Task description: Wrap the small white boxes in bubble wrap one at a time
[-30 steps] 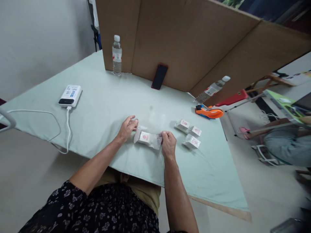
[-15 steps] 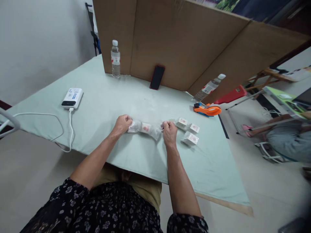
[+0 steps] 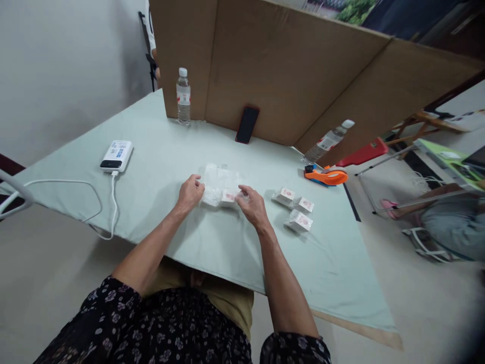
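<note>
A sheet of clear plastic wrap point(image 3: 212, 182), likely bubble wrap, lies spread out on the table in front of me. On its near part rests a small white box point(image 3: 228, 195) with a pinkish-red print. My left hand point(image 3: 192, 193) is at the wrap's left edge, its fingers loosely bent and apart. At the box's right end, my right hand point(image 3: 252, 203) has thumb and forefinger parted, touching or nearly touching the box and wrap. To the right stand three similar small boxes in clear wrap: one at the back left point(image 3: 285, 196), one at the right point(image 3: 304, 205), and one nearest me point(image 3: 299, 221).
An orange and blue tape dispenser point(image 3: 326, 176) lies at the right edge. Two water bottles, one upright point(image 3: 184, 98) and one tilted point(image 3: 329, 141), flank a phone point(image 3: 247, 124) against a cardboard screen point(image 3: 273, 71). A white power bank point(image 3: 116, 156) with a cable is left.
The wrap that was bunched around the box, with both ends pinched in my hands, now lies opened out flat behind and beside it. My fingers have loosened, and my right hand has moved left.
</note>
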Available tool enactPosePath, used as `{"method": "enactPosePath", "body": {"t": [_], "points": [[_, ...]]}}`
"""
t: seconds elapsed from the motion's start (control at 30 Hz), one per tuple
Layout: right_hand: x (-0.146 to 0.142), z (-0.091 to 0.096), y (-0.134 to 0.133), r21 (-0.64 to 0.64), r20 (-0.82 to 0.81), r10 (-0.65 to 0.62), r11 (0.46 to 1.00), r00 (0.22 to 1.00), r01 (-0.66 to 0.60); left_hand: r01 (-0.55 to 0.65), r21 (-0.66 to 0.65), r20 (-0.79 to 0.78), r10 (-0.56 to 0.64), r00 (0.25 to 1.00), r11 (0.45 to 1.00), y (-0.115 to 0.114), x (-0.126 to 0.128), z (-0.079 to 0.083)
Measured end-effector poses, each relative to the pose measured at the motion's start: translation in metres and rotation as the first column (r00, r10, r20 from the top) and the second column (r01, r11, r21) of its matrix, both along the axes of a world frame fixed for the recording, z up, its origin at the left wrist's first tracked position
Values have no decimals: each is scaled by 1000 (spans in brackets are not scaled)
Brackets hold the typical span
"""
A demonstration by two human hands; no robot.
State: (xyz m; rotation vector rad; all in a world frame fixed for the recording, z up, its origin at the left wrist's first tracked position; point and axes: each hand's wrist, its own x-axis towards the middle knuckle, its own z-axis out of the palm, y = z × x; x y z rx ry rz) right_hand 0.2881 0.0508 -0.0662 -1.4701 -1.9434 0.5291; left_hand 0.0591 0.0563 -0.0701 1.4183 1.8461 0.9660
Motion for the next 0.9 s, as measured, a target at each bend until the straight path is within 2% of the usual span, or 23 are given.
{"method": "enactPosePath", "body": {"t": [0.07, 0.13, 0.2, 0.27, 0.37, 0.43, 0.53, 0.63, 0.77, 0.9], "points": [[4, 4, -12, 54, 34, 130, 990, 991, -131, 76, 191, -151, -47, 987, 979, -3, 0, 7], [7, 8, -32, 73, 107, 287, 952, 952, -296, 252, 331, -266, -166, 950, 910, -8, 1, 18], [10, 11, -56, 19, 178, 408, 908, 896, -418, 438, 301, -348, -330, 877, 847, -14, 5, 30], [14, 11, -76, -68, 201, 463, 886, 863, -459, 554, 97, -389, -481, 786, 827, -19, 7, 39], [18, 11, -88, -168, 133, 413, 905, 901, -391, 602, -232, -457, -632, 626, 764, -26, 8, 40], [20, 11, -83, -174, 56, 299, 942, 953, -286, 606, -305, -529, -660, 533, 735, -31, 8, 34], [15, 13, -61, -49, 6, 110, 993, 994, -109, 606, -282, -616, -625, 479, 744, -39, 8, 25], [0, 9, -32, 50, 86, 46, 997, 995, -50, 626, -201, -650, -581, 490, 753, -47, 13, 20], [-21, -4, -5, -45, 199, 58, 998, 978, -50, 685, -137, -621, -601, 504, 716, -52, 18, 13], [-21, -12, -4, -68, 153, 90, 994, 984, -81, 694, -154, -608, -621, 495, 704, -53, 15, 4]]}}
